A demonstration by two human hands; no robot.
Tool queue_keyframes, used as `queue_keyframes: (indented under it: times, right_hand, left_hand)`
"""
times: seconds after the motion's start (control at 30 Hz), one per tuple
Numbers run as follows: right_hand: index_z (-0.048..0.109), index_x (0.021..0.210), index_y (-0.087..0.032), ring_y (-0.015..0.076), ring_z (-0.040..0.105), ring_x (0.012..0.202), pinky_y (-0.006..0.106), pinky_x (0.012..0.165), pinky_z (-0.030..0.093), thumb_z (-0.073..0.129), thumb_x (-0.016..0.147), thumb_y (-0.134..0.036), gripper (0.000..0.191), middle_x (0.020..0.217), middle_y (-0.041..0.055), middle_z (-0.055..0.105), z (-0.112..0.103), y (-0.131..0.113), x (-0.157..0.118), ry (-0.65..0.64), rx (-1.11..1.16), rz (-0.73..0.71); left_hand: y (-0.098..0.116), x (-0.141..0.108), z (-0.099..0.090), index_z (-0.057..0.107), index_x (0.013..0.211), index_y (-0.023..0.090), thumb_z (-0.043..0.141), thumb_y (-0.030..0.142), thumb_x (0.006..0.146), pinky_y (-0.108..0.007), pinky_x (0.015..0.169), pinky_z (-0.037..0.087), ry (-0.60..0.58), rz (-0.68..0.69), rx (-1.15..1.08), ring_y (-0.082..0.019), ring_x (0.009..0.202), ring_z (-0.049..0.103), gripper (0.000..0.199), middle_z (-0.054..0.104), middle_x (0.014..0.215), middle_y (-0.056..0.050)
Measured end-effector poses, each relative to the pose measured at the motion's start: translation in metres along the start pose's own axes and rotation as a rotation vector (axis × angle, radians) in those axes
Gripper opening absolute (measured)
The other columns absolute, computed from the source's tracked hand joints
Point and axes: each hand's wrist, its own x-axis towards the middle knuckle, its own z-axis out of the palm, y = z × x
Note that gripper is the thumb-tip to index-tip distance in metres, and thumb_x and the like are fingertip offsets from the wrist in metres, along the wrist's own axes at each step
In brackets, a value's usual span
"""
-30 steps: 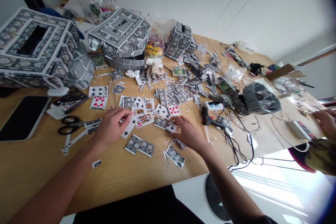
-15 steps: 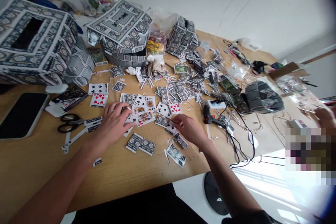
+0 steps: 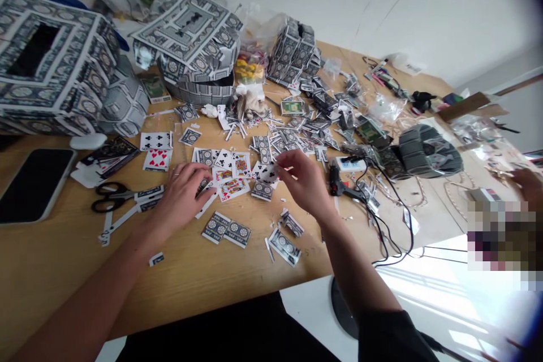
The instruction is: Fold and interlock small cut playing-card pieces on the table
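My left hand (image 3: 183,191) rests over the left side of the spread playing cards, its curved fingers apart around a face-down card (image 3: 203,185). Beside its fingertips lie a king card (image 3: 241,164) and another face card (image 3: 233,188). My right hand (image 3: 299,179) is at the right end of the spread, thumb and fingers pinched together by a club card (image 3: 263,171); whatever lies between the fingertips is too small to make out. Nearer the table's front edge are two joined face-down cards (image 3: 227,229) and a single card (image 3: 285,246).
Black scissors (image 3: 111,197) and a phone (image 3: 36,185) lie at left. A glue gun (image 3: 345,188) with black cables is right of my right hand. Card-covered boxes (image 3: 189,31) stand behind, near heaped card scraps (image 3: 292,144). Another person's hand (image 3: 528,184) is at far right.
My right hand has moved up and slightly right, away from the lower cards to the club card. A face-down card there now lies uncovered. My left hand has barely shifted.
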Motion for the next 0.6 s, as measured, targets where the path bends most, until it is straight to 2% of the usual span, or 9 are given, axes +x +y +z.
queue_keyframes:
  times: [0.07,0.23,0.4,0.53,0.6]
  right_hand:
    - [0.067,0.110,-0.025,0.0216,0.072,0.097,0.038,0.085,0.061,0.068,0.095,-0.031,0.016,0.106,0.0058,0.075,0.007,-0.008,0.006,-0.034,0.060,-0.013]
    - [0.072,0.100,-0.024,0.0187,0.068,0.089,0.035,0.080,0.058,0.071,0.094,-0.030,0.009,0.098,0.0036,0.073,0.030,-0.022,0.014,-0.159,0.104,-0.079]
    - [0.071,0.094,-0.023,0.0146,0.061,0.077,0.032,0.074,0.052,0.073,0.093,-0.031,0.009,0.088,0.0007,0.068,0.051,-0.021,0.021,-0.320,0.100,-0.120]
    - [0.075,0.095,-0.023,0.0142,0.060,0.076,0.031,0.074,0.050,0.075,0.089,-0.030,0.010,0.086,-0.0009,0.067,0.067,-0.019,0.039,-0.393,0.168,-0.123]
    - [0.077,0.096,-0.022,0.0140,0.058,0.075,0.032,0.074,0.049,0.077,0.085,-0.030,0.014,0.085,-0.0012,0.066,0.076,-0.017,0.051,-0.414,0.237,-0.113]
  left_hand:
    - [0.004,0.001,-0.002,0.072,0.112,0.022,0.064,0.036,0.105,-0.057,0.115,0.047,0.027,0.004,-0.016,-0.034,0.128,0.062,0.017,0.069,0.130,-0.013]
    - [0.007,0.004,-0.006,0.075,0.109,0.025,0.060,0.033,0.106,-0.055,0.115,0.048,0.028,-0.022,-0.040,-0.031,0.126,0.064,0.017,0.072,0.125,-0.009]
    - [0.005,0.006,-0.008,0.073,0.109,0.024,0.055,0.029,0.106,-0.052,0.113,0.048,0.023,-0.043,-0.032,-0.030,0.120,0.066,0.019,0.075,0.118,-0.010]
    - [0.005,0.006,-0.009,0.070,0.114,0.023,0.048,0.023,0.106,-0.050,0.112,0.049,0.028,-0.087,-0.027,-0.030,0.119,0.066,0.023,0.075,0.118,-0.010]
    - [0.002,0.006,-0.012,0.068,0.116,0.022,0.045,0.019,0.104,-0.048,0.109,0.051,0.066,-0.139,-0.008,-0.029,0.118,0.067,0.026,0.075,0.117,-0.011]
